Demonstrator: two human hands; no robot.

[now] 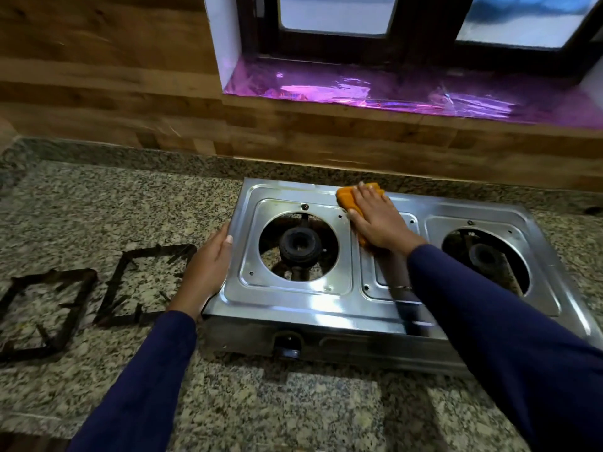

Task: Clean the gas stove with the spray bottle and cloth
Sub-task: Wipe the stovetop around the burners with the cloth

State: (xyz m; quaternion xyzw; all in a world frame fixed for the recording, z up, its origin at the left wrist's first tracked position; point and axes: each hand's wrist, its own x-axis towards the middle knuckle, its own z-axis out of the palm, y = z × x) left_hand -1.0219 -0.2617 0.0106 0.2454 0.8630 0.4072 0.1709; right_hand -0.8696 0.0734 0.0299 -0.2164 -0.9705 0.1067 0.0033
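A two-burner steel gas stove (293, 301) sits on the granite counter, its pan grates taken off. My right hand (378, 220) lies flat on an orange cloth (347, 199) and presses it on the stove's top near the back edge, between the two burners. My left hand (208, 269) rests against the stove's left side, thumb on the top rim. The left burner (298, 244) and the right burner (483, 256) stand bare in their round openings. No spray bottle is in view.
Two black pan grates (143, 285) (42, 314) lie on the granite counter (261, 412) left of the stove. A wood-panelled wall (114, 93) runs behind, with a window sill (391, 89) covered in shiny purple film above the stove.
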